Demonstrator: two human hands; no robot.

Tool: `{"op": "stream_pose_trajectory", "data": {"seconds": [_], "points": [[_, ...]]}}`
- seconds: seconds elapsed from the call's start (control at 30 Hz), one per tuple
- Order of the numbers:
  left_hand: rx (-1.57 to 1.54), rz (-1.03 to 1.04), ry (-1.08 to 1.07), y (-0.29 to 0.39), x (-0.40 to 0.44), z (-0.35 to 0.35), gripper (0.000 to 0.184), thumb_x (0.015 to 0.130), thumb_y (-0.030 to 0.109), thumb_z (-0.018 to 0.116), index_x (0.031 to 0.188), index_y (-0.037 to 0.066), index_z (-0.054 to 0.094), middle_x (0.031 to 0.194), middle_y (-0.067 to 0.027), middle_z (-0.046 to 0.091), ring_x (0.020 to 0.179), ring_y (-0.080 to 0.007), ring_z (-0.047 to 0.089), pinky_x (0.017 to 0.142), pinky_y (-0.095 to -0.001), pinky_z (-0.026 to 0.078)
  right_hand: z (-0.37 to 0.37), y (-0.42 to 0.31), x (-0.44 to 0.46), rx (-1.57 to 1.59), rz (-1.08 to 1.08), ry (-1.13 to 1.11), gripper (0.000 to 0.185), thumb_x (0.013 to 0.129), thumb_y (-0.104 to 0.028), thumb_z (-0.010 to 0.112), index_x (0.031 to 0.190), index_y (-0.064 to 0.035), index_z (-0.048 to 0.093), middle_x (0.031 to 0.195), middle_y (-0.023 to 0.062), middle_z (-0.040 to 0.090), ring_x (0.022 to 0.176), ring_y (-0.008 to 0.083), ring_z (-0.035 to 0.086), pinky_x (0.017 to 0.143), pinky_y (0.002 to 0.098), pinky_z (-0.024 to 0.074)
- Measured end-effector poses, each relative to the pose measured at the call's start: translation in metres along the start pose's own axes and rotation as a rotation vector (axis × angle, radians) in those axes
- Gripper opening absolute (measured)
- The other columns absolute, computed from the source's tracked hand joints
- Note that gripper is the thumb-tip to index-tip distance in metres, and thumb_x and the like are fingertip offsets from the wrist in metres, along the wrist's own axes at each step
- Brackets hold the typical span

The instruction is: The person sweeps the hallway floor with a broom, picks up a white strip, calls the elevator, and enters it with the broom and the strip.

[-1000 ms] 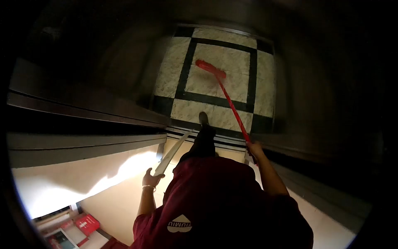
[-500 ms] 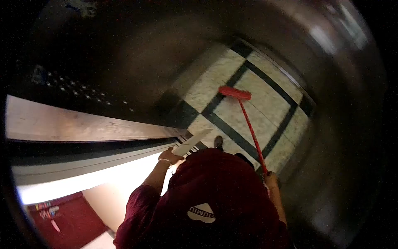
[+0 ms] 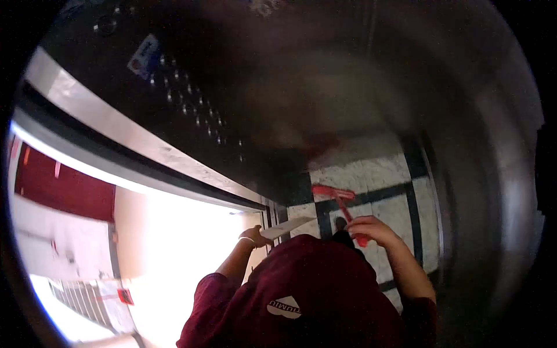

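Observation:
My right hand (image 3: 374, 230) is closed round the handle of a red broom (image 3: 333, 192). The broom's head is beyond the hand, close to the dark wall, over the patterned floor. At the left, my left hand (image 3: 255, 236) grips the near end of a long, flat, pale object (image 3: 287, 227), whose far end points right past the doorway edge. A shoe (image 3: 340, 223) shows beside the broom handle.
Rows of shiny buttons (image 3: 197, 108) and a small label (image 3: 144, 57) are on the dark wall panel. A bright doorway opens at the left, with a dark red panel (image 3: 72, 182) beyond it. The floor (image 3: 387, 209) has pale tiles and dark bands.
The view has turned, bringing the button panel and bright doorway further into sight. The broom now appears shorter and nearer my body, with my right hand closer to its head. The pale object remains held.

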State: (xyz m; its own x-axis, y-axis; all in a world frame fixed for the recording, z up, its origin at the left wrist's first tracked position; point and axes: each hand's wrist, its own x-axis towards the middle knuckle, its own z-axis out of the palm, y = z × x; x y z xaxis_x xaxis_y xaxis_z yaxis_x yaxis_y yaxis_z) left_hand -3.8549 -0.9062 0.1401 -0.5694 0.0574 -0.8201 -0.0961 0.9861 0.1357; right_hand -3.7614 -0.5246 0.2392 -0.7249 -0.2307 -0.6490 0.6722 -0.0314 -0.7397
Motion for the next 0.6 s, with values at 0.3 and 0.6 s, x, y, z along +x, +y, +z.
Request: {"op": "stream_pose_trajectory", "data": {"seconds": [0.3,0.6], "points": [[-0.374,-0.242,0.144,0.063,-0.034,0.045,0.101,0.053,0.058,0.072,0.130,0.004,0.034,0.123,-0.0194,0.048,0.113,-0.0310,0.046,0.093,-0.0367,0.039,-0.005,-0.124,0.092,-1.411,-0.178,-0.532,0.044,0.078,-0.039,0.057,0.108,-0.0079,0.056,0.089,0.0111,0.057,0.073,0.0221,0.057,0.065,0.0348,0.0461],[-0.444,-0.359,0.221,0.100,-0.029,0.082,0.089,0.056,0.051,0.072,0.123,0.002,0.042,0.114,-0.0190,0.054,0.104,-0.0291,0.053,0.086,-0.0361,0.043,0.143,-0.347,0.124,-0.696,-1.786,-0.212,0.011,0.074,-0.013,0.059,0.072,-0.0020,0.060,0.129,0.0142,0.039,0.115,0.0386,0.033,0.095,0.0433,0.0327]]}}
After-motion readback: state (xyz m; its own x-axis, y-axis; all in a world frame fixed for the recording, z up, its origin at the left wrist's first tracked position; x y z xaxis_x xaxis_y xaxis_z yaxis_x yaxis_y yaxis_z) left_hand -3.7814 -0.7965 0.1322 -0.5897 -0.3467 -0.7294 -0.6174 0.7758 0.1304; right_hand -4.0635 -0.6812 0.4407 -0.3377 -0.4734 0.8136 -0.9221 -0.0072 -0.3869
